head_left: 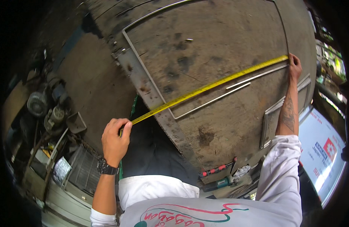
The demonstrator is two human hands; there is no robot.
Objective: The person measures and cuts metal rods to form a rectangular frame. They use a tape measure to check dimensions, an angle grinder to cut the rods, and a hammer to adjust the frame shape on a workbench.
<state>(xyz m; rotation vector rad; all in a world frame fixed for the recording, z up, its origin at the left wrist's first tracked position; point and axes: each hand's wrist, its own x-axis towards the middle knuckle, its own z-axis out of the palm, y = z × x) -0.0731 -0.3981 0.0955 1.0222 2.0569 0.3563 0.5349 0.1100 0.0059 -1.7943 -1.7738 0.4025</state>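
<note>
A yellow tape measure (204, 87) stretches slantwise across a large worn worktable (216, 128). My left hand (117, 139), off the table's left edge, is closed round the near end of the tape; its case is hidden or not visible there. At the far right end, my right hand (294, 67) pinches the tape against the side of a thin metal frame (144, 70) lying on the table. The tape crosses the frame's left bar near its lower corner. Just below the tape, the frame's near side shows as two thin bars (214, 101) that overlap, slightly apart.
Near the table's front lie a red-and-black tool (213, 171) and a green angle grinder (218, 184). Stacked metal frames (274, 113) rest under my right forearm. Motors and machine parts (49, 102) crowd the left floor, beside a dustpan (76, 123). A white printed panel (321, 147) stands at right.
</note>
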